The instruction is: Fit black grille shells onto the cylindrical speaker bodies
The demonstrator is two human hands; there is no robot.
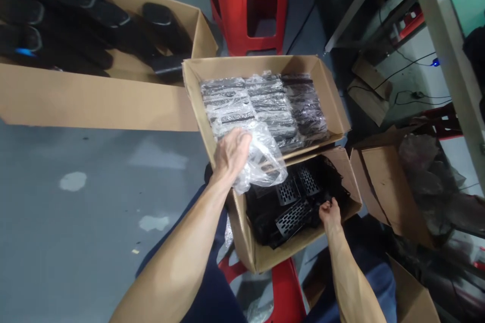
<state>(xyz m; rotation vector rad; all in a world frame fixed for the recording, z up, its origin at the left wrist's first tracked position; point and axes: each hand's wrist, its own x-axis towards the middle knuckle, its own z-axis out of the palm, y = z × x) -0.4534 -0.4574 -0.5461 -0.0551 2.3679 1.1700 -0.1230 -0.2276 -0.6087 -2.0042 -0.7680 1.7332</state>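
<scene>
My left hand [232, 154] is closed on a crumpled clear plastic bag [267, 156], which hangs over the edge between two cardboard boxes. Just beyond it, the upper box [257, 66] holds rows of dark parts wrapped in clear plastic [269, 103]. Below the bag, the nearer box [290, 255] contains black parts with perforated grilles [293, 219]. My right hand [330, 212] is inside the right side of this nearer box, fingers curled together against the dark parts. What those fingers pinch, if anything, blends into the black.
A long cardboard box [102, 98] with black rounded parts [109, 12] lies at the upper left. Red plastic stools stand behind [235, 10] and beneath [288, 287] the boxes. To the right are an open carton [394, 186], cables and a table frame [447, 20].
</scene>
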